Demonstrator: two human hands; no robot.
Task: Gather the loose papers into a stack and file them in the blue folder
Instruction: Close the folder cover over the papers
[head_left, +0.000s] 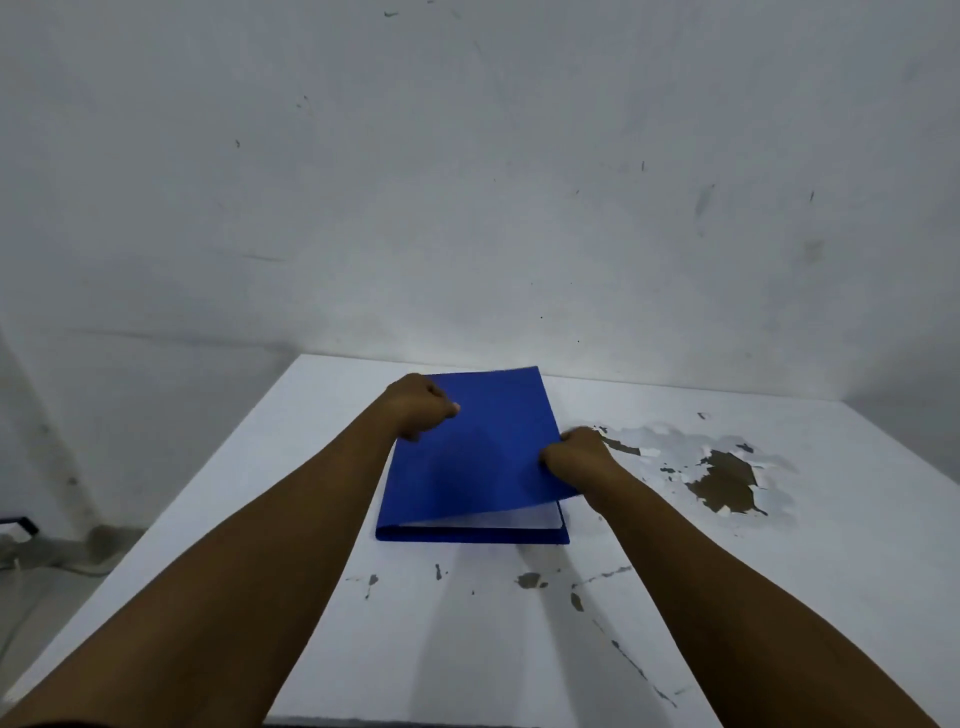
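With both hands, left hand (422, 406) and right hand (581, 453), pinching the blue folder (467, 457) cover's edges, a hasty close could crease the papers (498, 519) inside.

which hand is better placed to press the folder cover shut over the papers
Right, probably. The right hand already grips the lifted edge of the blue folder cover above the papers; the left hand sits at the spine side.

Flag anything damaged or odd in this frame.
The table has paint peeled off in a patch right of the folder, baring brown beneath, with smaller chips nearer the person.
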